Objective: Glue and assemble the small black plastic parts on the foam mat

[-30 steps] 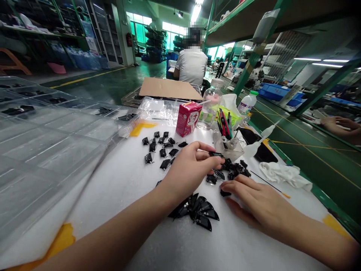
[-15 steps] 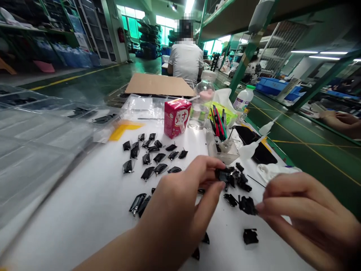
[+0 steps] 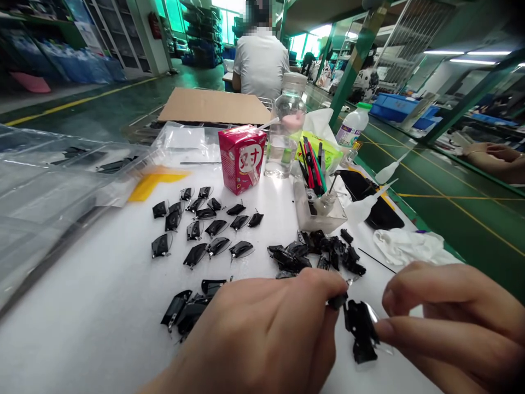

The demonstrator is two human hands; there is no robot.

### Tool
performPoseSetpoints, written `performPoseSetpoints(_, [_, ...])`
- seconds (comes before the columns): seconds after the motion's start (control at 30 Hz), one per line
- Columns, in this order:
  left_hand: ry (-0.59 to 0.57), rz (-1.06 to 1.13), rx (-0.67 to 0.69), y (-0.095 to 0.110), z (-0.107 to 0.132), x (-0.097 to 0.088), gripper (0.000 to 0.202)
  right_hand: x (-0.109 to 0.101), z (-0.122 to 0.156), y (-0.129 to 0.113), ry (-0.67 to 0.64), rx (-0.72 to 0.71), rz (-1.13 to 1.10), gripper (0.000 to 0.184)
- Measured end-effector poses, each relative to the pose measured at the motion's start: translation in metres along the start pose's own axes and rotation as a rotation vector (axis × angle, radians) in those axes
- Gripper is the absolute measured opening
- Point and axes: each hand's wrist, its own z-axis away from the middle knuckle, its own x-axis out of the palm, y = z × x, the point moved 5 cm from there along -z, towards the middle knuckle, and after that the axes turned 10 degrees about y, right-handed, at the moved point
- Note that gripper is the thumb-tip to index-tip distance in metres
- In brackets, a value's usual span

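A small black part [image 3: 337, 301] is pinched tight by the fingers [image 3: 324, 287] of the left hand [image 3: 258, 339], which is cut off by the lower frame edge. The fingers [image 3: 404, 279] of the right hand [image 3: 451, 323] are curled and only slightly parted, at the lower R corner. A black piece w/ clear film edge [image 3: 360, 331] is held up or rests just between the hands, beside the R fingertips; grip by the R hand can't be told.

A heap of black film-wrapped pcs [image 3: 307, 257] is placed just beyond the hands, and rows of black clear-edged pcs [image 3: 209, 230] are laid out further L on a white foam sheet [image 3: 102, 306]. Open foam is left L of the hands and around the rows.

A clear plastic compartment tray [image 3: 49, 186] is set along the L side. A clear square acrylic tool holder [image 3: 320, 213] stands behind the heap. A crumpled white cloth [image 3: 410, 246] lies near the green R table edge [image 3: 445, 257].
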Motion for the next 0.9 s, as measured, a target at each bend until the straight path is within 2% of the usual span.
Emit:
performPoseSetpoints(0.13, [-0.003, -0.047, 0.06, 0.002, 0.005, 0.0, 0.027, -0.002, -0.005, -0.002, 0.039, 0.003, -0.001, 0.039])
performPoseSetpoints(0.33, [-0.005, -0.053, 0.066, 0.005, 0.01, -0.003, 0.018, 0.001, -0.015, -0.005, 0.005, 0.029, 0.002, 0.021])
performPoseSetpoints(0.6, [0.033, -0.022, 0.197, 0.008, 0.012, -0.002, 0.02, 0.005, -0.023, -0.004, -0.049, 0.045, -0.033, 0.023])
performPoseSetpoints(0.7, [-0.008, -0.009, 0.136, 0.006, 0.012, -0.001, 0.022, 0.004, -0.022, -0.004, -0.028, 0.053, -0.071, 0.022])
performPoseSetpoints(0.77, [-0.021, 0.01, 0.089, 0.005, 0.013, 0.0, 0.024, 0.003, -0.021, -0.004, -0.006, 0.056, -0.101, 0.029])
performPoseSetpoints(0.83, [-0.022, 0.028, 0.086, 0.006, 0.013, 0.0, 0.024, 0.003, -0.021, -0.004, -0.022, 0.053, -0.14, 0.036])
performPoseSetpoints(0.9, [-0.024, 0.038, 0.106, 0.007, 0.013, 0.001, 0.024, 0.004, -0.022, -0.004, -0.056, 0.053, -0.175, 0.036])
